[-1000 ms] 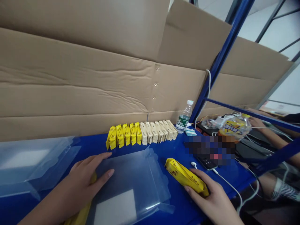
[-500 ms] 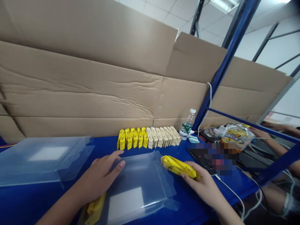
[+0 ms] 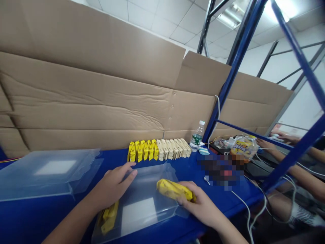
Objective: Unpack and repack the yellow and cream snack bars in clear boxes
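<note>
My right hand [image 3: 200, 204] is closed around a yellow packet [image 3: 174, 189], blurred by motion, above the right part of a clear plastic box [image 3: 165, 211]. I cannot tell whether it is one packet or more. My left hand [image 3: 114, 186] lies over the left side of that box, thumb and index finger apart, with nothing in its grasp. Inside the box, below my left wrist, more yellow packets [image 3: 109, 218] show, and a white label [image 3: 139, 212] is near its front. Behind it stands a row of yellow packets [image 3: 142, 150] followed by cream packets [image 3: 174, 149].
A second clear plastic box [image 3: 48, 173] lies to the left on the blue table [image 3: 83, 203]. A water bottle [image 3: 197, 137] stands by the cardboard wall [image 3: 101, 98]. White cables [image 3: 245, 210], a blue rack post [image 3: 223, 88] and another person's arm [image 3: 286, 166] are at the right.
My right hand has moved left with the yellow packet, from beside the box to over it. My left hand has stayed nearly in place on the box. The view has shifted slightly.
</note>
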The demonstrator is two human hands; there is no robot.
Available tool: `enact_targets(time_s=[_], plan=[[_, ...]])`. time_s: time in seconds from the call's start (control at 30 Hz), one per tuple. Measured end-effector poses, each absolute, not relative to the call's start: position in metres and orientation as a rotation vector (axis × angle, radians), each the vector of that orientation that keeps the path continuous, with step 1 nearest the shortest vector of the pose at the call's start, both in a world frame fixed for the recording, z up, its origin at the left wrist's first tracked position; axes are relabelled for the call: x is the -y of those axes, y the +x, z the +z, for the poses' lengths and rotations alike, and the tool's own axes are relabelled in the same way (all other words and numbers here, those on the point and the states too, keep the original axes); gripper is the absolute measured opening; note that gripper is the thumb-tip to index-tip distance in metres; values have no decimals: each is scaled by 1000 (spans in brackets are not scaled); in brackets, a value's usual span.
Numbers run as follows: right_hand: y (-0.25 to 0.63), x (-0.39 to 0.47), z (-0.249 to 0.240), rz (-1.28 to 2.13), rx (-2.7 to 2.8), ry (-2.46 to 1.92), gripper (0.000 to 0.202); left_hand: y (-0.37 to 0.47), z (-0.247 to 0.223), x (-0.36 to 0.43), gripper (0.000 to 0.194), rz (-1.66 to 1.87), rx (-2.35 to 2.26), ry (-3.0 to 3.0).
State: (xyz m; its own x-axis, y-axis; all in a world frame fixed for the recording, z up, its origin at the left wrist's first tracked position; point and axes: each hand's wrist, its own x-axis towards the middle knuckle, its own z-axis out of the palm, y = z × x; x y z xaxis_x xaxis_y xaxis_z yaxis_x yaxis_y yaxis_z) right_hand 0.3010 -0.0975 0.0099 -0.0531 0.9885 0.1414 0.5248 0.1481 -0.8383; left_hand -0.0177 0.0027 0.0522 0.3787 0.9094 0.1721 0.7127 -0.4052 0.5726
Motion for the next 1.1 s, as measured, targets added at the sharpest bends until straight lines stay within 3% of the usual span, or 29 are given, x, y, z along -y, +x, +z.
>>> enact_targets(time_s=[0.17,0.2,0.3,0.37,0.67,0.93,1.1], plan=[[303,100,3,810,1624,-1446,71,-17,54,-4,58,673,-1379,2214],[305,102,3,784,1633,-1463,66,-18,54,-4,59,680,-1371,2202],[306,106,9,591,1821,-1532,24,-18,53,-6,61,679,-1358,2171],[303,106,15,486,1956,-1562,13,-18,51,-8,62,660,-1370,2169],[264,51,15,162,2480,-1342,35,-21,40,-14,57,741,-1397,2237],[231,31,13,-9,2551,-1232,24,-18,44,-11,49,774,-1373,2232],[207,24,22,68,2713,-974,48,-17,48,-11,62,803,-1395,2155]])
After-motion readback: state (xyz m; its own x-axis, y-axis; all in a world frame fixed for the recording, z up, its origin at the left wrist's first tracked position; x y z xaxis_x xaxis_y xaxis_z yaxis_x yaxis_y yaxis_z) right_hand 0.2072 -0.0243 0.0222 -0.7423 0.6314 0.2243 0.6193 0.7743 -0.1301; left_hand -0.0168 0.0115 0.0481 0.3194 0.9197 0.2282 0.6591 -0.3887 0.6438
